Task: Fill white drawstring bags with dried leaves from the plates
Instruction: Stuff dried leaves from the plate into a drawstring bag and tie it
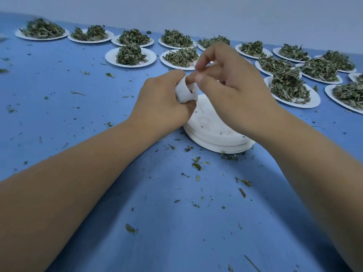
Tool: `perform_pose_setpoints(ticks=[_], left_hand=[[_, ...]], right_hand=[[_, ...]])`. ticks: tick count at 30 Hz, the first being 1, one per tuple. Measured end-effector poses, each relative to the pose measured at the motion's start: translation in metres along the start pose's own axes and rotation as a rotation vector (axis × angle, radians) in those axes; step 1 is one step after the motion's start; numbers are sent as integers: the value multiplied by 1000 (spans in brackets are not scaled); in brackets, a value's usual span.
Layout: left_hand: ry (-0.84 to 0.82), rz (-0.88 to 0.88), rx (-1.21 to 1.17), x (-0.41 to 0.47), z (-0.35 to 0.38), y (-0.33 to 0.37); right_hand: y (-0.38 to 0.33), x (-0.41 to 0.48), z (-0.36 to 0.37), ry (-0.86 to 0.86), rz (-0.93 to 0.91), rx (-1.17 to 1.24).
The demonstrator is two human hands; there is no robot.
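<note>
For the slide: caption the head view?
Left hand grips a white bag; right hand pinches at its mouth, above stacked empty plates.

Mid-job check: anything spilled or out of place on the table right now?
Yes. Loose leaf crumbs are scattered all over the blue table cover, thickest just in front of the stack of white plates, likely spillage from filling. None of the heaped plates behind looks tipped or damaged.

small white bag point(183, 93) above emptied plates point(214, 132)
</note>
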State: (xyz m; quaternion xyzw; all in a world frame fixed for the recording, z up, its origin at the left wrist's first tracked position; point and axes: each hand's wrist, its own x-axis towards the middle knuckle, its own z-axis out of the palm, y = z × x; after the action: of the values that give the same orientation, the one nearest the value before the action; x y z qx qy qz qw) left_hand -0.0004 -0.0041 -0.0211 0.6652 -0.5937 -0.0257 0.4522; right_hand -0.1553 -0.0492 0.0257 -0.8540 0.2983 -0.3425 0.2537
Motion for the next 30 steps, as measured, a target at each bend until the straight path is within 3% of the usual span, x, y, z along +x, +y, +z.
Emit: perform_pose_setpoints(ticks=[2,6,9,12,14,17,19,22,26,30], left_hand=[[-1,-14,-25,1,0,0],[20,39,3,1,-1,3],[8,93,40,2,-5,4],[26,122,47,6,-12,5],[81,90,72,14,-22,8],[222,-102,-299,28,-45,7],[267,-199,-522,34,-65,1],[292,-195,-626,38,-95,-17],[307,-191,-588,41,-132,-47],[262,-264,-706,36,-177,-94]], right_hand=[[3,3,0,32,-13,-50],[0,7,0,-322,14,-51],[-5,12,-1,-444,37,-5],[-8,18,2,-423,-14,-51],[-13,23,8,-278,-76,73],[-22,43,20,-96,-35,421],[-27,56,33,-258,69,556],[-39,68,66,-561,147,607],[-72,88,119,-502,11,554],[-98,115,165,-457,103,630]])
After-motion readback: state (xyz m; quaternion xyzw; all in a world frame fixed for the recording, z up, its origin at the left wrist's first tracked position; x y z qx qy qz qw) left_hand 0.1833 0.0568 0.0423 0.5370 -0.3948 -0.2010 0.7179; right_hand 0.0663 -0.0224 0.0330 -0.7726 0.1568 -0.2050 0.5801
